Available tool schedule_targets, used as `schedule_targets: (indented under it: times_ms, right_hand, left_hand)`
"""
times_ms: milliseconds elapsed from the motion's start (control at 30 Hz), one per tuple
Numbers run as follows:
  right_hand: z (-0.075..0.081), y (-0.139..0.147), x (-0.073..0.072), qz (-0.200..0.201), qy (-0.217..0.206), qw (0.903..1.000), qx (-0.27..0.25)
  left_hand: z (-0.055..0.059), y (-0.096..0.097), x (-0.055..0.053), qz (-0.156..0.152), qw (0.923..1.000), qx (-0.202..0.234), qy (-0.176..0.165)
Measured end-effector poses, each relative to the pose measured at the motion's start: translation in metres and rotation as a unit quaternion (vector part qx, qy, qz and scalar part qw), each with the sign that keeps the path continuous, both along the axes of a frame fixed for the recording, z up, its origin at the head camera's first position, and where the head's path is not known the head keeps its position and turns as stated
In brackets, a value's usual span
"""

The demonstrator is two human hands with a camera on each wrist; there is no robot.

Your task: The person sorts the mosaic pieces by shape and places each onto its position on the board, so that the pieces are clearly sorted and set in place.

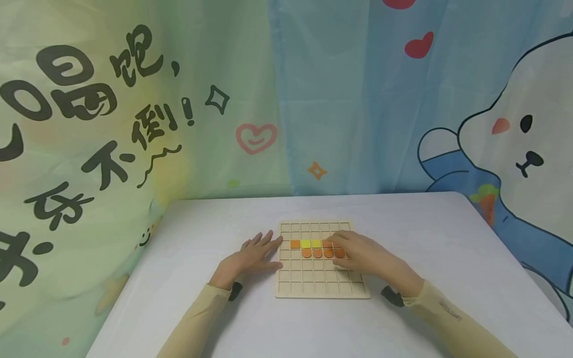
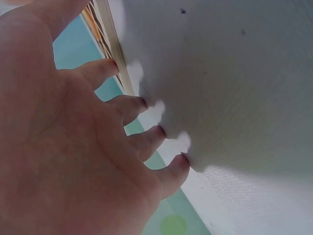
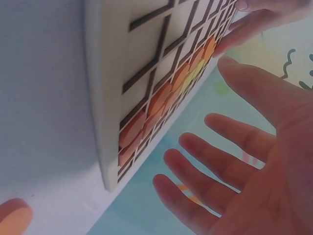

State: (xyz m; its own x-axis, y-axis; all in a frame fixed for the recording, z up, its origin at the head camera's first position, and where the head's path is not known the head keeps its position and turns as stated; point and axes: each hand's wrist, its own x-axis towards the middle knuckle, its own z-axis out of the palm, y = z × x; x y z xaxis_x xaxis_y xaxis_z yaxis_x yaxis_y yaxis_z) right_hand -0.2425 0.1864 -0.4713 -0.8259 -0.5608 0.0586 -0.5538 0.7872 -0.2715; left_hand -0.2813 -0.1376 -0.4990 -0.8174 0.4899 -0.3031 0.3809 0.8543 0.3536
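A pale wooden grid board (image 1: pixel 313 287) lies flat on the table. One row on it has orange and yellow square pieces (image 1: pixel 306 244); just nearer is a row of round orange pieces (image 1: pixel 317 253). My left hand (image 1: pixel 250 257) is spread at the board's left side, thumb and index fingertips at its edge, other fingertips on the tabletop in the left wrist view. Over the board's right part is my right hand (image 1: pixel 364 252), fingers extended, hiding some squares beneath. The right wrist view shows its palm and fingers (image 3: pixel 210 161) holding nothing.
The white table (image 1: pixel 215 219) stretches around the board. A loose orange round piece (image 3: pixel 14 217) lies on it off the board's right side, seen in the right wrist view. A printed curtain (image 1: pixel 322 99) hangs behind the table's far edge.
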Motion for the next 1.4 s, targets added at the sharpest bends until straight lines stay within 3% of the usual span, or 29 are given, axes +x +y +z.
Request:
schedule_targets:
  times_ms: [267, 567, 1133, 1400]
  right_hand:
    - [0.006, 0.008, 0.007, -0.016, -0.015, 0.9998, 0.000]
    - [0.006, 0.022, 0.012, -0.070, -0.066, 0.9952, 0.017]
    - [0.002, 0.068, 0.026, -0.105, -0.052, 0.9930, 0.016]
    - [-0.003, 0.088, 0.029, -0.139, -0.076, 0.9868, 0.033]
  left_hand:
    - [0.001, 0.000, 0.000, 0.001, 1.0000, -0.003, 0.003]
    - [0.000, 0.001, 0.000, 0.002, 1.0000, -0.009, 0.003]
    - [-0.001, 0.000, 0.000, 0.002, 1.0000, -0.006, -0.004]
    - [0.001, 0.001, 0.001, 0.001, 1.0000, -0.004, -0.003]
